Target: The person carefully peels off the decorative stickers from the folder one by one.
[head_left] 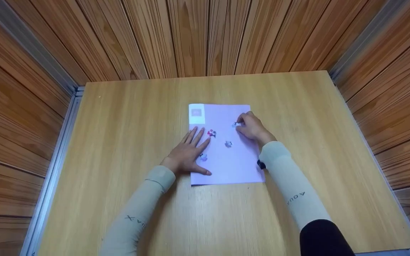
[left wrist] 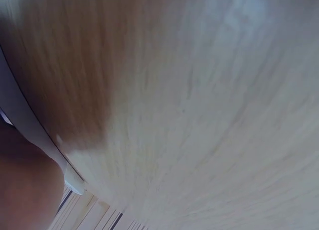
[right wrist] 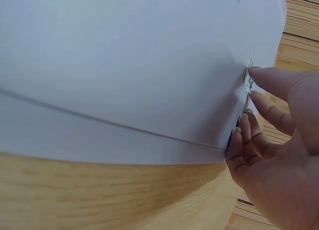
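A light purple sheet of paper [head_left: 240, 163] lies on the table. My left hand [head_left: 187, 154] rests on its left side with fingers spread, the thumb near the lower edge. Near the upper right part of the sheet, my right hand [head_left: 253, 127] pinches a small flat sticker [right wrist: 250, 80] between thumb and index finger, close over the paper. The other right fingers are bent at the paper's edge. Several small stickers are on the sheet: a red and dark one [head_left: 211, 133], a bluish one [head_left: 228, 144] and a pale purple one [head_left: 204, 157] beside the left thumb.
A white label with a purple square [head_left: 196, 113] marks the sheet's top left corner. The wooden table [head_left: 137, 117] is bordered by wood-panelled walls [head_left: 190, 39] at the back and sides. A metal rail [head_left: 53, 163] runs along the left edge.
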`<state>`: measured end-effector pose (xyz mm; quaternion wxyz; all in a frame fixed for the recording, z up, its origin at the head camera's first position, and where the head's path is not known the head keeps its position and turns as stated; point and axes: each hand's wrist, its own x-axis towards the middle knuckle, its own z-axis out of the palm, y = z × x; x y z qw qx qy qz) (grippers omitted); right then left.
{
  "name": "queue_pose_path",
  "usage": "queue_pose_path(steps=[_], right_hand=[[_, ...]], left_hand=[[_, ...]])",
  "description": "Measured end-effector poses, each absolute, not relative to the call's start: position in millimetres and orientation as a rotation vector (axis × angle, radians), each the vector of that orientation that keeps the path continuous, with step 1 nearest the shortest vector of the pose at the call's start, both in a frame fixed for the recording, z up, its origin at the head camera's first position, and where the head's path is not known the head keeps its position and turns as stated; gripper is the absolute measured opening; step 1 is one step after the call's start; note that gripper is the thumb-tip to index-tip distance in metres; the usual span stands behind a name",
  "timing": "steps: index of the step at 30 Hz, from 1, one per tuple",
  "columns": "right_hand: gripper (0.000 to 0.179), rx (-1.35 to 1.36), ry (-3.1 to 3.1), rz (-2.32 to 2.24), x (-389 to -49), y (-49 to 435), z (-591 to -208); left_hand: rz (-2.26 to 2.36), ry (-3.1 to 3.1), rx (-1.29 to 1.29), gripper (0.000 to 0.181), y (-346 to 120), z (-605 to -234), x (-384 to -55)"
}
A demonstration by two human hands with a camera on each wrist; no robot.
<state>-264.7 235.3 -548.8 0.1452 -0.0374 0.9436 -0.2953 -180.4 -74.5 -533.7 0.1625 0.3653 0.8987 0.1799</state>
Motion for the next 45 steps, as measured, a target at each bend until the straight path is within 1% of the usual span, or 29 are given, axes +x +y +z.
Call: queue_pose_path(steps=[1, 3, 6, 12, 21, 22, 28, 30, 38, 45], right_hand=[[0.026, -0.113, 2.721, -0.843, -265.2, 235.3, -548.6], [0.026, -0.112, 2.726, -0.838, -266.4, 234.7, -548.4], [0.026, -0.118, 2.734, -0.828, -268.1, 233.7, -548.5], [0.023, -0.147, 2.743, -0.780, -269.2, 231.6, -549.2], [0.020, -0.110, 2.766, -0.725, -271.2, 229.6, -549.8], [0.020, -0.109, 2.767, -0.721, -271.4, 229.5, -549.8], [0.019, -0.111, 2.770, -0.725, -270.9, 229.4, -549.2], [0.019, -0.107, 2.766, -0.735, -270.8, 228.9, -548.6], [0.019, -0.059, 2.733, -0.754, -269.8, 229.0, -546.3], [0.020, -0.206, 2.796, -0.715, -269.6, 230.3, -545.9]], left_hand=[[0.498, 2.565, 1.022, 0.121, -70.6, -534.0, -180.4], [0.354, 2.619, 1.011, 0.121, -64.1, -566.6, -193.6], [0.319, 2.631, 0.996, 0.123, -61.6, -574.1, -196.6], [0.317, 2.641, 1.020, 0.121, -63.2, -577.1, -197.4], [0.295, 2.637, 1.003, 0.121, -62.0, -575.6, -197.5], [0.274, 2.643, 1.015, 0.118, -61.9, -576.4, -198.2], [0.235, 2.652, 1.025, 0.120, -61.4, -582.2, -200.4], [0.246, 2.641, 1.003, 0.124, -61.3, -583.3, -200.7], [0.281, 2.653, 1.018, 0.123, -62.0, -577.0, -197.1], [0.283, 2.647, 1.008, 0.122, -61.7, -576.7, -197.3]])
